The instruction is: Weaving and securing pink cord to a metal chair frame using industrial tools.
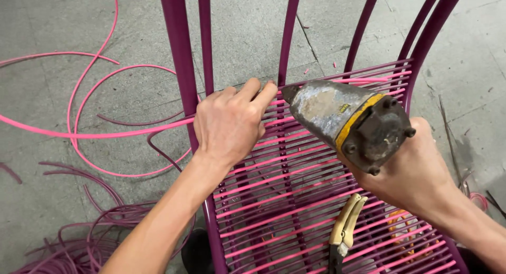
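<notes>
A purple metal chair frame (181,58) stands before me, its seat woven with pink and purple plastic cord (295,189). My left hand (229,124) rests on the top rows of cord, its fingers pinching a strand beside a purple upright. My right hand (416,174) grips a worn grey power tool with a yellow band (342,116); the tool's nose points at the cord right by my left fingertips.
Pliers with cream handles (345,229) lie on the woven seat. Loose pink cord (84,131) loops over the concrete floor at left, and a heap of purple cord (89,237) lies at lower left. Small pink offcuts dot the floor.
</notes>
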